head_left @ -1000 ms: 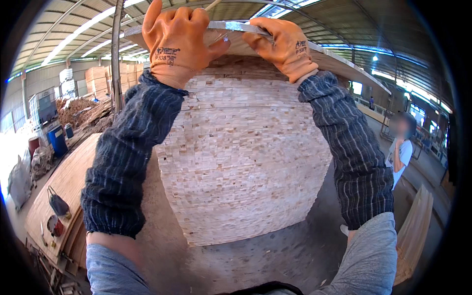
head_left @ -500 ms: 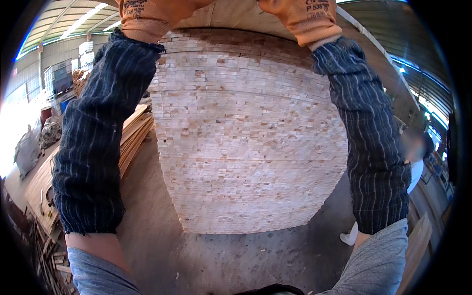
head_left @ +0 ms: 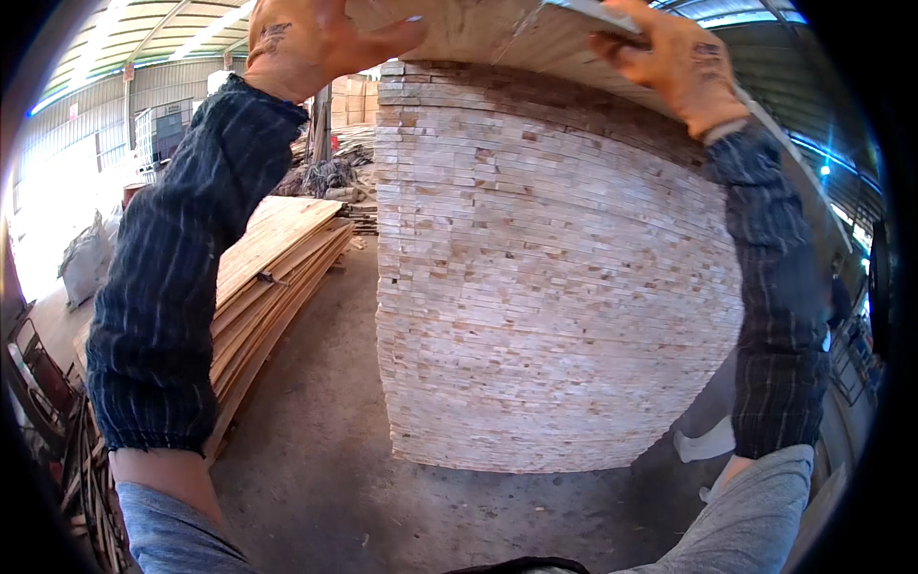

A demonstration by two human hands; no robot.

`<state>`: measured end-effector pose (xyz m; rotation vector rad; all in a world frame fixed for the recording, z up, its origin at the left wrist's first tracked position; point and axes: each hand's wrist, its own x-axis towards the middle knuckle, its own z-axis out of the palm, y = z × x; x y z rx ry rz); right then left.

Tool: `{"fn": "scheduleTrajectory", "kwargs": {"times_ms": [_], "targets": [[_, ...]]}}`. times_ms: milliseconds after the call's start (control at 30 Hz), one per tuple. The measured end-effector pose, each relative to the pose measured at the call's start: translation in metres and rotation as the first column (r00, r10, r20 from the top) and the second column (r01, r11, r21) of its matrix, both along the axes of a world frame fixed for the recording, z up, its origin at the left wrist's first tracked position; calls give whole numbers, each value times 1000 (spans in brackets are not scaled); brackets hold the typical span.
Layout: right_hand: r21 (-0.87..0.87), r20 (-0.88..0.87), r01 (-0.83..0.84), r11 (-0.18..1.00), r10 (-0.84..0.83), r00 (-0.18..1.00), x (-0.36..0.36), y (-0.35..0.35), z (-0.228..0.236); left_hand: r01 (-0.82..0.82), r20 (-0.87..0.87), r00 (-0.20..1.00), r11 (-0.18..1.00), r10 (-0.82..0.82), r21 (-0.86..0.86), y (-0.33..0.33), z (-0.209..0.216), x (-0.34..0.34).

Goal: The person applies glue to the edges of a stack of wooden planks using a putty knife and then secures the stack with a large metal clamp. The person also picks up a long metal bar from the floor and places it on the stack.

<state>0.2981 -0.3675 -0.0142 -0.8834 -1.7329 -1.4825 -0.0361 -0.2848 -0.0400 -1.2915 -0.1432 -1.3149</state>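
Note:
A large pale wooden panel (head_left: pixel 497 36) is raised at the top of the view, its underside facing me and its light edge running down to the right. My left hand (head_left: pixel 311 48), in an orange glove, grips it at the left, with the thumb stretched against the underside; its other fingers are partly cut off by the frame. My right hand (head_left: pixel 679 62), gloved the same way, is closed around the panel's edge. Below the panel stands a tall stack of pale wooden boards (head_left: pixel 555 277), their ends facing me.
Loose wooden sheets (head_left: pixel 277 277) lean in a pile at the left. Farther left are a white sack (head_left: pixel 86 263) and wood scraps (head_left: pixel 91 507). A person's white shoe (head_left: pixel 703 445) shows right of the stack, on the concrete floor (head_left: pixel 316 402).
My view has turned left, so the stack sits farther right and more of the sheet pile shows. My right hand has shifted right and lower in view; more of both gloves is visible.

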Motion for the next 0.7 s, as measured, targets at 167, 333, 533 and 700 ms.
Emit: {"fn": "scheduleTrajectory", "kwargs": {"times_ms": [167, 333, 533, 700], "targets": [[305, 74, -19, 952, -4, 997, 0, 12, -10, 176, 8, 983, 966, -181, 190, 51, 20, 21], [170, 42, 14, 985, -21, 999, 5, 59, 3, 239, 50, 967, 958, -250, 159, 104, 11, 18], [203, 74, -35, 979, 20, 997, 11, 150, -5, 225, 147, 968, 961, -202, -161, 178, 1, 27], [113, 6, 206, 972, -208, 978, 51, 209, 21, 246, 51, 969, 937, -241, -249, 189, 1, -1]]}}
